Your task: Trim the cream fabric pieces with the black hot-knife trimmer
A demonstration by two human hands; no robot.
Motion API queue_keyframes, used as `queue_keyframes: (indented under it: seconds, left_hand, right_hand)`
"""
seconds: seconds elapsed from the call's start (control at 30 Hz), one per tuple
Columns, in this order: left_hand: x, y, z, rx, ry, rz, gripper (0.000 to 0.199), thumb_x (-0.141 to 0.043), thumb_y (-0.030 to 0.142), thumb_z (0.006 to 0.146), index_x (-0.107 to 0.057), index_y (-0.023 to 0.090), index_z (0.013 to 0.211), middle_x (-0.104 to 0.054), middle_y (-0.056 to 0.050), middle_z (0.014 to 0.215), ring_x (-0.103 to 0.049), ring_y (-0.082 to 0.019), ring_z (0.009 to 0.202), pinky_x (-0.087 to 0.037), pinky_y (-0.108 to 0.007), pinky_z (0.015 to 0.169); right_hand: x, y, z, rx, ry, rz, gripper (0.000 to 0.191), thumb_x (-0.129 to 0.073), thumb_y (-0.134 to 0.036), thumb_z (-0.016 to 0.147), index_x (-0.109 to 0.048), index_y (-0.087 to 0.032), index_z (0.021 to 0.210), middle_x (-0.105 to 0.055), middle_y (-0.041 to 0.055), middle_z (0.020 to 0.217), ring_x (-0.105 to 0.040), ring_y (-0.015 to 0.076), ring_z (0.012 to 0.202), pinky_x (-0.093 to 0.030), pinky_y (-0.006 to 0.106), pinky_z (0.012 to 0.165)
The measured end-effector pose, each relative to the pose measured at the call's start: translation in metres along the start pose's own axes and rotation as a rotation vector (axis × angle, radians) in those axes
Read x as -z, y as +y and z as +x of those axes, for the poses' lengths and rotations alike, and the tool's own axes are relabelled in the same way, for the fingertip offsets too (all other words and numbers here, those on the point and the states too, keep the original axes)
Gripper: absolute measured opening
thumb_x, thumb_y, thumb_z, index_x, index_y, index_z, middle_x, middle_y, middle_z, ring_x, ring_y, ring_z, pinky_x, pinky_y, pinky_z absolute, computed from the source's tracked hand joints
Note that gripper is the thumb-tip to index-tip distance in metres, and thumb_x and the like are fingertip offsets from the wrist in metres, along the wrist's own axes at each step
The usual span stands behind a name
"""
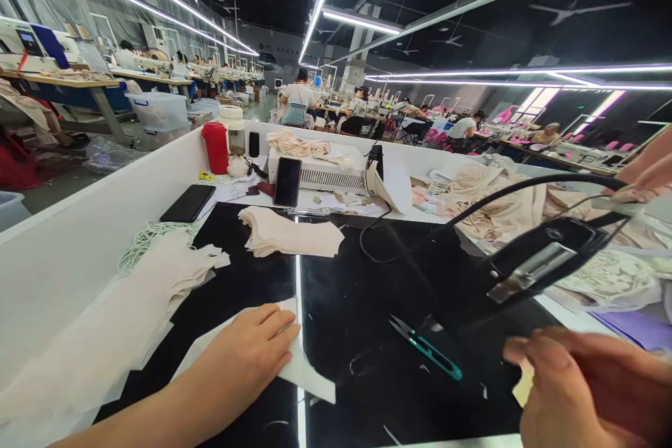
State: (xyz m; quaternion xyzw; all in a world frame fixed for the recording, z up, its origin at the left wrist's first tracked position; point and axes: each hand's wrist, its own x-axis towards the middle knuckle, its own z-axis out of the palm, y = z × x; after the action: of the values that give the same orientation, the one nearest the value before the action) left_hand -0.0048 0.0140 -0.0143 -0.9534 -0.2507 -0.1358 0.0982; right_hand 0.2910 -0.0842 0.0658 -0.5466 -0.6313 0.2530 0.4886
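My left hand (262, 339) lies flat, fingers stretched out, on white fabric pieces (315, 381) on the black work surface (357, 322). At the lower right my right hand (577, 378), blurred, pinches a small pale yellow piece (523, 383). Between my hands lie teal-handled thread snips (428, 348), blades pointing away to the left. Another person's hand (648, 171) reaches in at the right edge beside a black device (551, 252) with a shiny metal plate and a black cord. It appears to hang above the surface; the exact grip is blurred.
Cream fabric pieces are stacked (291, 232) ahead, with a larger white pile (110, 325) at left. Phones (288, 182), a red cup (215, 147) and a white vented box (325, 171) stand at the back. Lace and fabric (498, 196) heap at right. White walls (94, 224) border the table.
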Motion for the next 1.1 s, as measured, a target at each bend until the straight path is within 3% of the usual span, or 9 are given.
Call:
queue_keyframes:
  seconds: [0.2,0.3,0.47,0.6,0.83,1.1]
  left_hand:
    - [-0.010,0.012,-0.003,-0.031,0.069,0.020,0.030,-0.045,0.019,0.111,-0.073,0.018,0.119,-0.076,-0.008,0.121,-0.069,-0.023,0.111,-0.052,-0.039,0.101]
    - [-0.011,0.018,-0.004,-0.021,0.062,-0.005,0.031,-0.043,0.020,0.112,-0.074,0.021,0.118,-0.077,-0.006,0.121,-0.070,-0.021,0.111,-0.051,-0.037,0.103]
    - [-0.003,0.015,0.001,-0.026,0.101,-0.002,0.038,-0.037,0.023,0.114,-0.073,0.018,0.124,-0.076,-0.007,0.129,-0.067,-0.021,0.122,-0.050,-0.034,0.108]
    - [-0.003,0.010,0.008,-0.047,0.114,0.013,0.036,-0.040,0.023,0.113,-0.074,0.015,0.122,-0.078,-0.010,0.125,-0.071,-0.023,0.114,-0.054,-0.036,0.101]
    - [-0.018,0.016,0.003,-0.071,0.267,0.106,0.048,-0.029,0.014,0.115,-0.077,0.013,0.113,-0.082,-0.007,0.111,-0.075,-0.018,0.104,-0.053,-0.031,0.099]
    - [-0.017,0.018,-0.003,-0.134,0.232,0.126,0.043,-0.033,0.010,0.112,-0.076,0.011,0.117,-0.081,-0.007,0.118,-0.074,-0.019,0.108,-0.053,-0.033,0.099]
  right_hand:
    - [0.011,0.012,0.047,0.106,0.344,0.185,0.051,-0.072,-0.057,0.089,-0.063,-0.029,0.131,-0.075,0.0093,0.110,-0.074,0.0264,0.095,-0.063,0.043,0.081]
    - [0.007,0.019,0.068,0.149,0.453,0.333,0.051,-0.075,-0.053,0.087,-0.062,-0.030,0.131,-0.073,0.0072,0.107,-0.073,0.0230,0.088,-0.064,0.039,0.072]
    - [-0.023,0.019,0.082,0.190,0.278,0.478,0.056,-0.083,-0.045,0.083,-0.057,-0.032,0.130,-0.069,0.0009,0.098,-0.068,0.0173,0.077,-0.064,0.035,0.069]
    - [-0.063,0.014,0.091,0.248,0.150,0.556,0.049,-0.084,-0.048,0.084,-0.054,-0.032,0.119,-0.067,-0.0014,0.098,-0.068,0.0155,0.076,-0.063,0.034,0.069]
    - [-0.120,0.008,0.110,0.267,0.235,0.742,0.041,-0.078,-0.050,0.089,-0.049,-0.030,0.110,-0.062,-0.0056,0.089,-0.062,0.0106,0.063,-0.055,0.026,0.056]
    - [-0.131,0.016,0.106,0.251,0.232,0.764,0.045,-0.076,-0.050,0.090,-0.046,-0.030,0.117,-0.061,-0.0054,0.087,-0.061,0.0110,0.061,-0.055,0.027,0.055]
